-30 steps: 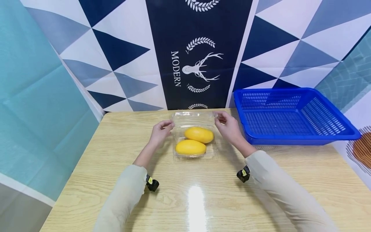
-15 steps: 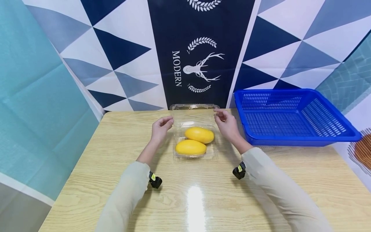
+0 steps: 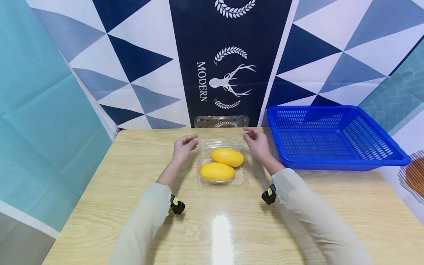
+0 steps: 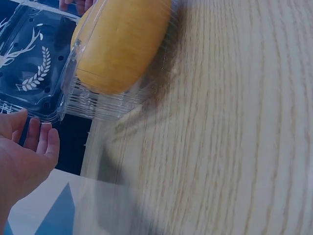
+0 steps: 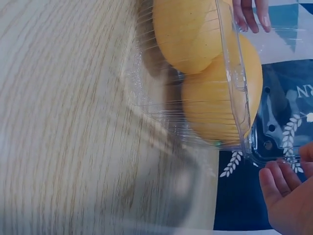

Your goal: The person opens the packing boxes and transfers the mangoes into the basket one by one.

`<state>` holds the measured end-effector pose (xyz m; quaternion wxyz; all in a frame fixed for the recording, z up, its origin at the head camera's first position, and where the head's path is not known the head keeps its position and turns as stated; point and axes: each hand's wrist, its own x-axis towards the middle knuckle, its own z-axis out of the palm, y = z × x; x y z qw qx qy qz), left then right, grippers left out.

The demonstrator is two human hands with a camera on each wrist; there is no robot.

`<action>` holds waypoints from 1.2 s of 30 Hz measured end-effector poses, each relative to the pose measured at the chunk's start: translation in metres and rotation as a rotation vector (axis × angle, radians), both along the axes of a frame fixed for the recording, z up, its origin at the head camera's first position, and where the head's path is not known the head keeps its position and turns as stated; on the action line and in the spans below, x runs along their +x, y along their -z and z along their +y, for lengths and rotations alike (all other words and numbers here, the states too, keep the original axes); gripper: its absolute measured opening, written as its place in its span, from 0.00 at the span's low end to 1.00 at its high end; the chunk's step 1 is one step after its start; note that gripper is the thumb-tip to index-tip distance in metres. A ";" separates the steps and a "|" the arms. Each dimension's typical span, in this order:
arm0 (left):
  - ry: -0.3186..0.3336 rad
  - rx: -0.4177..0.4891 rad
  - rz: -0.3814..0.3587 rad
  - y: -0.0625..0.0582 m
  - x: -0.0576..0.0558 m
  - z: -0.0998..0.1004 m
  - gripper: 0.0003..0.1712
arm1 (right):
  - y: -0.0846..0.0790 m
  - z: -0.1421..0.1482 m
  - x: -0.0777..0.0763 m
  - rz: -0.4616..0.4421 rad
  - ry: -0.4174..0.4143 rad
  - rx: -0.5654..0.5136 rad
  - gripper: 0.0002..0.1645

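A clear plastic clamshell box stands on the table with two yellow mangoes lying side by side, the far mango and the near mango. Its see-through lid is raised and tilted back against the dark wall cloth. My left hand is at the lid's left side, fingers loosely bent, fingertips right at the edge in the left wrist view. On the lid's right side is my right hand, its fingers relaxed and close to the edge. Neither hand shows a pinch on the plastic.
A blue perforated basket stands at the back right of the wooden table. Patterned cloth hangs right behind the table's far edge. Both wrists carry a small black camera, such as the left wrist camera.
The lid has swung up and back, away from the mangoes, toward the wall cloth. Both hands stay beside it, the right one shifting slightly inward. The mangoes have not moved in the box.
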<state>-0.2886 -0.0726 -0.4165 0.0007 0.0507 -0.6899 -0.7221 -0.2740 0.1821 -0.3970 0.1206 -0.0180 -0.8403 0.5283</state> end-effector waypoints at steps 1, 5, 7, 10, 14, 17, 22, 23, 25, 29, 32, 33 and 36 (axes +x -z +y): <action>-0.002 0.001 -0.008 0.000 0.000 0.000 0.16 | 0.001 0.000 0.000 -0.005 0.003 -0.004 0.18; -0.004 0.006 -0.030 0.000 -0.001 0.001 0.16 | 0.003 -0.001 0.000 -0.001 0.015 -0.021 0.17; -0.008 -0.001 -0.032 0.000 -0.002 0.001 0.16 | 0.004 -0.002 -0.001 0.004 0.018 -0.039 0.17; -0.015 -0.005 -0.037 0.000 -0.004 0.001 0.16 | 0.005 -0.003 -0.002 0.001 0.025 -0.051 0.17; -0.010 -0.020 -0.050 0.000 -0.007 0.002 0.16 | 0.007 -0.003 -0.004 -0.005 0.039 -0.042 0.17; -0.001 -0.030 -0.063 0.001 -0.008 0.002 0.16 | 0.009 -0.003 -0.006 -0.014 0.047 -0.033 0.17; -0.003 -0.021 -0.069 0.001 -0.008 0.002 0.16 | 0.010 -0.003 -0.008 -0.045 0.050 -0.029 0.18; -0.006 -0.020 -0.068 0.001 -0.008 0.002 0.16 | 0.010 -0.003 -0.008 -0.049 0.049 -0.029 0.18; -0.010 -0.018 -0.067 0.002 -0.008 0.003 0.16 | 0.010 -0.003 -0.009 -0.056 0.048 -0.023 0.19; -0.010 -0.002 -0.062 0.004 -0.009 0.004 0.16 | 0.010 -0.003 -0.009 -0.071 0.055 -0.012 0.21; -0.006 0.009 -0.061 0.005 -0.011 0.004 0.17 | 0.011 -0.002 -0.010 -0.088 0.063 -0.007 0.22; -0.006 0.005 -0.061 0.006 -0.011 0.005 0.17 | 0.012 -0.002 -0.011 -0.096 0.063 -0.003 0.22; -0.006 -0.008 -0.064 0.006 -0.012 0.005 0.18 | 0.012 -0.002 -0.012 -0.104 0.060 0.007 0.23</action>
